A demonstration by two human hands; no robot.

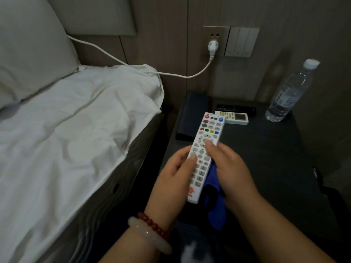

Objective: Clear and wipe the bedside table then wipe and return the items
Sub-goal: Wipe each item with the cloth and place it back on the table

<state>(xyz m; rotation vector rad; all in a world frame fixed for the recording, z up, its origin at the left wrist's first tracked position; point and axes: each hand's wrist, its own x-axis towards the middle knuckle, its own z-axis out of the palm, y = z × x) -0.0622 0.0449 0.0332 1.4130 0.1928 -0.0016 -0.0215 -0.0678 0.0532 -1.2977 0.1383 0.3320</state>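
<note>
A long white remote [207,141] with coloured buttons is held above the dark bedside table [266,152]. My left hand [172,177] grips its lower half, thumb on the keys. My right hand [229,171] holds a blue cloth [216,209] that hangs below it, and its thumb presses on the remote's middle buttons. On the table at the back lie a small white remote with a screen [234,118] and a black remote [236,108] behind it. A dark flat box [191,114] sits at the table's left edge. A clear water bottle [290,93] stands at the back right.
The bed with white sheets [76,120] and a pillow [28,50] lies to the left. A white plug [213,46] sits in the wall socket, and its cable runs onto the bed. Wall switches [242,41] are beside it.
</note>
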